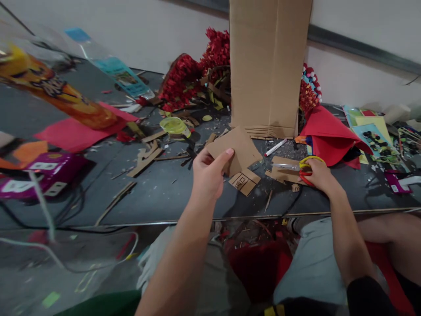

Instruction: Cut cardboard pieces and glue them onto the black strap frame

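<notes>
My left hand [210,173] pinches a plain square piece of cardboard [241,147] at its left edge, thumb on top, above the grey table. Just below it lies a smaller cardboard piece [245,182] with black lines drawn on it. Over to the right, my right hand [319,174] is wrapped about the yellow and red handles of a pair of scissors [292,166]. The blades point left over another cardboard scrap [284,171]. A white marker with a red tip [275,148] rests between the two hands, farther back.
A tall cardboard panel [263,66] stands at the back. Orange [66,92] and blue-labelled [115,68] bottles, a yellow-green tub [174,126] and a purple power strip [42,175] are on the left. Red paper [332,134] lies right. Another person's bare leg [391,228] shows at lower right.
</notes>
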Demonstrator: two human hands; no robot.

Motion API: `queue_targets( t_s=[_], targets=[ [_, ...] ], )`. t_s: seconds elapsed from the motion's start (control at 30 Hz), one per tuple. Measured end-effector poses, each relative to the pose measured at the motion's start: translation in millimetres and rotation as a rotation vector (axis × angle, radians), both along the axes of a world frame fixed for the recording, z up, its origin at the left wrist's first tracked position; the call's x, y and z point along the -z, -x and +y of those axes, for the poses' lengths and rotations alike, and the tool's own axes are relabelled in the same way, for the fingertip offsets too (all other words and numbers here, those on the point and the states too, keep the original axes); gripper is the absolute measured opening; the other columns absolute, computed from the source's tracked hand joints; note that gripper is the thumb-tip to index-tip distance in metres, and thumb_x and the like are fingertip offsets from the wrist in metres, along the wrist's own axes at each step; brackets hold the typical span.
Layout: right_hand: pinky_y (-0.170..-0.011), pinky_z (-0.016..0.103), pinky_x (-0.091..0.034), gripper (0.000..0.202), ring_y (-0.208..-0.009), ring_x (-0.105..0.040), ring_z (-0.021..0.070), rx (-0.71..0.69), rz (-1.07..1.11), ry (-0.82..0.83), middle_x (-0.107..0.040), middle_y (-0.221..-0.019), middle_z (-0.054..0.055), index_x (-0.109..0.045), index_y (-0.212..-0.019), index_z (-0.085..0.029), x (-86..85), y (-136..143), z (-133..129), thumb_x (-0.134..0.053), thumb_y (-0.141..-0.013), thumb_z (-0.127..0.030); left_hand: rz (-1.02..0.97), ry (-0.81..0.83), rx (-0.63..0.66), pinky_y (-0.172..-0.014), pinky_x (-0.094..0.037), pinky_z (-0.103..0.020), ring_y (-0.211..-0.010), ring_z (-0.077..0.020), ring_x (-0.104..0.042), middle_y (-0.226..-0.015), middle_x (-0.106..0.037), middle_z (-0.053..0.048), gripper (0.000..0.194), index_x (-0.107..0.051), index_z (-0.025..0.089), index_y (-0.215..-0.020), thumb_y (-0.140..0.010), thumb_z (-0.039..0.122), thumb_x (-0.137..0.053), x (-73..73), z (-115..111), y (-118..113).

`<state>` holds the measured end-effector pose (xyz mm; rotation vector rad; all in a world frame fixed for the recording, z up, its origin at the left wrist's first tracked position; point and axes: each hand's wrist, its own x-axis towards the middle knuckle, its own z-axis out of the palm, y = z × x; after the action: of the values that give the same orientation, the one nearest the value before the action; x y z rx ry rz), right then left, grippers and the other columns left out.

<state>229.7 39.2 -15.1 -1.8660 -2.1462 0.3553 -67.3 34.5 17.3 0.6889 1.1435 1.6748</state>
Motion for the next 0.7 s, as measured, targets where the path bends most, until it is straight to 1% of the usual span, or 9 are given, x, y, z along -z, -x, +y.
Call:
queue_targets(
  t_s=[0.07,0.2,0.3,0.37,0.47,0.5,0.53,0.6,0.7],
  targets=[
    [-0.084,0.042,-0.048,0.043,-0.095,-0.064,0.0273,0.004,0.019,0.000,-0.068,-0.095,0.010,-0.062,-0.093,-0.016,-2.1,-0.4,2.5,-0.082,-0.058,-0.032,-0.007,0.010,-0.003,-0.065,-0.054,-0.025,-0.072,-0.0173,-0.068,-0.072,-0.070,0.001,0.031,-0.062,0.019,-0.069,-0.046,0.031,-0.080,-0.3,-0.2,1.5],
    [-0.077,0.036,-0.050,0.037,-0.088,-0.066,0.0230,0.000,0.079,0.002,-0.069,-0.093,0.008,-0.059,-0.098,-0.016,-13.0,-3.1,-3.1,-0.075,-0.067,-0.030,-0.062,0.032,-0.036,-0.058,-0.052,-0.021,-0.062,-0.0131,-0.065,-0.068,-0.070,0.002,0.033,-0.062,0.019,-0.067,-0.043,0.029,-0.082,-1.8,-0.5,4.4],
    [-0.074,0.035,-0.050,0.029,-0.086,-0.066,0.0233,0.037,0.102,-0.074,-0.068,-0.093,0.008,-0.058,-0.096,-0.018,-32.7,-2.9,-5.7,-0.069,-0.070,-0.026,-0.087,0.034,-0.012,-0.060,-0.053,-0.021,-0.063,-0.0126,-0.064,-0.069,-0.070,0.002,0.034,-0.063,0.019,-0.069,-0.043,0.028,-0.082,-2.5,-0.2,6.1],
    [-0.072,0.035,-0.049,0.024,-0.082,-0.064,0.0234,0.095,0.130,-0.194,-0.067,-0.088,0.007,-0.058,-0.092,-0.019,-50.7,-4.5,2.4,-0.067,-0.071,-0.025,-0.083,0.037,0.001,-0.061,-0.052,-0.021,-0.064,-0.0125,-0.064,-0.068,-0.069,0.003,0.035,-0.063,0.019,-0.071,-0.043,0.028,-0.082,-2.9,0.4,7.4],
    [-0.074,0.035,-0.050,0.032,-0.078,-0.062,0.0201,0.176,0.261,-0.415,-0.065,-0.086,0.006,-0.057,-0.096,-0.018,-78.1,-15.0,35.7,-0.069,-0.071,-0.033,-0.070,0.038,0.002,-0.060,-0.049,-0.018,-0.062,-0.0102,-0.061,-0.067,-0.067,0.004,0.036,-0.062,0.018,-0.070,-0.042,0.026,-0.082,-3.6,1.4,10.5],
    [-0.073,0.034,-0.050,0.037,-0.078,-0.062,0.0190,0.205,0.296,-0.450,-0.065,-0.088,0.006,-0.057,-0.100,-0.018,-85.4,-20.9,51.2,-0.071,-0.070,-0.035,-0.064,0.040,0.005,-0.059,-0.048,-0.018,-0.061,-0.0096,-0.060,-0.067,-0.067,0.004,0.036,-0.061,0.018,-0.070,-0.041,0.025,-0.082,-3.9,1.6,11.9],
    [-0.072,0.033,-0.050,0.040,-0.076,-0.061,0.0181,0.274,0.301,-0.466,-0.065,-0.087,0.005,-0.057,-0.098,-0.017,-91.3,-27.4,67.7,-0.073,-0.067,-0.037,-0.056,0.045,0.011,-0.058,-0.048,-0.018,-0.060,-0.0094,-0.059,-0.066,-0.066,0.004,0.037,-0.060,0.018,-0.070,-0.041,0.025,-0.082,-4.2,1.8,13.5],
    [-0.065,0.031,-0.050,0.039,-0.068,-0.059,0.0159,0.458,0.307,-0.373,-0.063,-0.077,0.003,-0.059,-0.089,-0.016,-97.5,-40.9,99.1,-0.074,-0.065,-0.042,-0.027,0.063,0.030,-0.057,-0.047,-0.019,-0.059,-0.0099,-0.057,-0.065,-0.064,0.005,0.038,-0.059,0.018,-0.070,-0.041,0.027,-0.081,-4.5,2.1,16.4],
    [-0.063,0.034,-0.051,0.037,-0.065,-0.060,0.0188,0.566,0.249,-0.317,-0.061,-0.067,0.003,-0.060,-0.079,-0.014,-95.2,-57.0,129.9,-0.070,-0.068,-0.048,0.028,0.080,0.052,-0.061,-0.048,-0.022,-0.064,-0.0133,-0.060,-0.067,-0.064,0.003,0.035,-0.060,0.018,-0.071,-0.045,0.034,-0.078,-3.7,3.0,19.3]
  ],
)
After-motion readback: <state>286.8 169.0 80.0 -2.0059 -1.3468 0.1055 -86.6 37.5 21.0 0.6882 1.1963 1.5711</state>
